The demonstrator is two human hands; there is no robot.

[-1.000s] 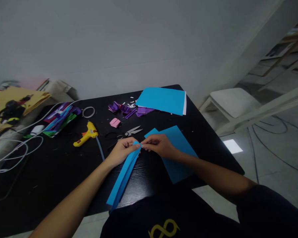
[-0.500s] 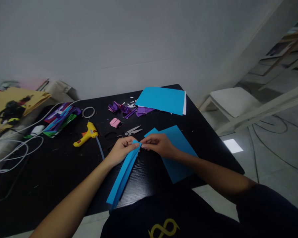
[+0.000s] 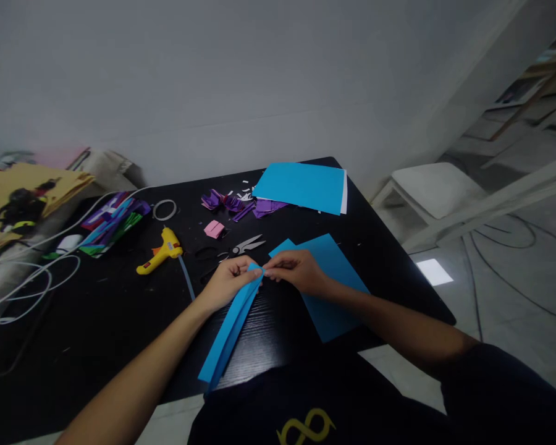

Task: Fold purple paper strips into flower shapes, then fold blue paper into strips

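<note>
Brown paper (image 3: 69, 182) is seen heaped at far left, beyond loops of white cable (image 3: 39, 269). Next to the cable, coloured strips (image 3: 118, 219) are bundled on the black bench (image 3: 102, 334). A yellow glue gun (image 3: 169, 246) is laid with its nozzle pointed away, its glue stick (image 3: 186, 277) trailing toward the left wrist; easy reach is probably served. A tape ring (image 3: 165, 219) is set just behind.

By the left hand (image 3: 229, 281), the upper end of a folded blue strip (image 3: 229, 334) is gripped, thumb on top, apparently so the layers are pressed together. The lower end is left slanting to the bench's near edge, layers slightly apart. Scissors (image 3: 248, 245), blades spread, and a pink paper block (image 3: 214, 229) are placed beyond; purple scraps (image 3: 231, 204) are strewn farther back.

The strip's upper right edge is pinched by the right hand (image 3: 296, 270), fingertips met, seemingly for fine control. A blue sheet (image 3: 337, 262) is crossed by the right forearm; a larger one (image 3: 303, 186) is stacked over white paper at the back.
</note>
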